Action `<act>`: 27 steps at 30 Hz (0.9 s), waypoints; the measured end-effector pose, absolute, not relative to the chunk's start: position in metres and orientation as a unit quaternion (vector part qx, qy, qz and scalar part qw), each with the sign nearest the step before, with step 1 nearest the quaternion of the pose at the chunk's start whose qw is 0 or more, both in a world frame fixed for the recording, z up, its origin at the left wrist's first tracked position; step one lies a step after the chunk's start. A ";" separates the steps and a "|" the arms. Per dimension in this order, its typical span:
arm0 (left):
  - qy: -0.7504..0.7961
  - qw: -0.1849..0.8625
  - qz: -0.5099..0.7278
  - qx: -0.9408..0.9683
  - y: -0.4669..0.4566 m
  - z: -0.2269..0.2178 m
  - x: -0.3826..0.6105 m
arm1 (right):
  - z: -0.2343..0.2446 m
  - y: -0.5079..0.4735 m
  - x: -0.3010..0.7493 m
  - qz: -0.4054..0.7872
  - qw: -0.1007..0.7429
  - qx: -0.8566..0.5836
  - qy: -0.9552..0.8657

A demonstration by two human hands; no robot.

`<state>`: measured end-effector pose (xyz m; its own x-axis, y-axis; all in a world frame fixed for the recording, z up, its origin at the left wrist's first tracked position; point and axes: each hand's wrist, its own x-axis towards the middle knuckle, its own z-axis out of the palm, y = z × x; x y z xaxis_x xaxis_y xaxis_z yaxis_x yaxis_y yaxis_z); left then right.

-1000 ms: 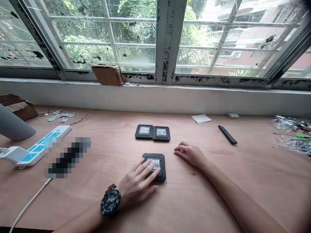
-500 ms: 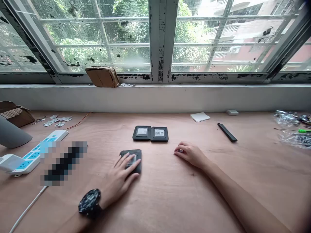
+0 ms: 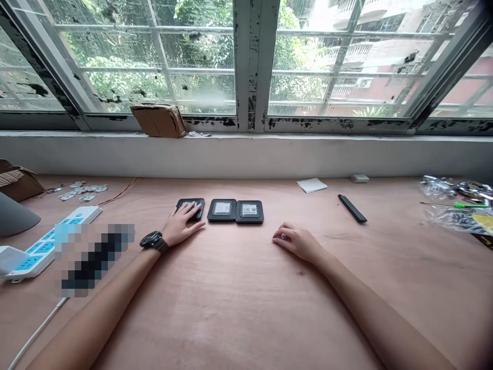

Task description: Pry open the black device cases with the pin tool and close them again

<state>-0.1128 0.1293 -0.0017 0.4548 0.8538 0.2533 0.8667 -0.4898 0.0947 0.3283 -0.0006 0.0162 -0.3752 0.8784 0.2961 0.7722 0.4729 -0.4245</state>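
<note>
My left hand [image 3: 181, 222], with a black wristwatch [image 3: 153, 241] on its wrist, lies flat over a flat black square device [image 3: 199, 204], its fingers spread across the top and hiding most of it. Just right of that device, two similar devices with white labels [image 3: 222, 210] [image 3: 249, 211] sit side by side, touching each other. My right hand [image 3: 296, 243] rests on the wooden table [image 3: 231, 298] nearer to me, fingers curled around a small shiny object [image 3: 284, 237].
A blue-and-white power strip [image 3: 50, 244] and a pixelated blurred object [image 3: 96, 262] lie at the left. Small white parts [image 3: 80, 191] sit behind them. Plastic bags of metal parts [image 3: 458, 218] and a green-handled screwdriver [image 3: 468, 205] lie at the right, near a black bar [image 3: 352, 208].
My left hand has slid the black device away from me and leftward, to sit just left of the pair. My right hand has not moved.
</note>
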 end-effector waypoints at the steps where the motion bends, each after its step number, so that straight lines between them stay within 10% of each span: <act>1: -0.494 0.025 -0.138 -0.858 0.134 -0.001 -0.108 | 0.016 0.000 0.329 0.109 0.247 -0.503 -0.821; 27: -0.478 0.095 -0.136 -0.863 0.091 -0.009 -0.039 | 0.015 -0.001 0.329 0.108 0.245 -0.501 -0.823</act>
